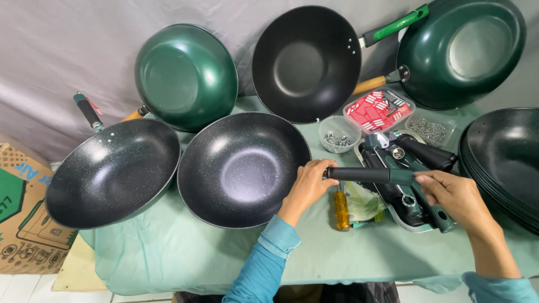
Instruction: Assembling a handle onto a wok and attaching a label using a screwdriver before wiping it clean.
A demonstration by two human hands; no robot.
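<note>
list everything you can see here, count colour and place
woks: five, black inside or green outside, across the table; more stacked at right
handle: one, black and green, held between both hands
spare handles: several, in a tray at right
screwdriver: one, amber, by the tray
tubs: three, clear, holding small hardware
tablecloth: one, pale green
cardboard box: one, brown, lower left
left hand: at the handle's black end
right hand: at its green end

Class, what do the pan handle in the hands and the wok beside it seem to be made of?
Handle: likely matte black plastic grip, with a green glossy end, held by both hands.
Wok: probably metal with a dark speckled non-stick coating, judging by the sheen.
</note>
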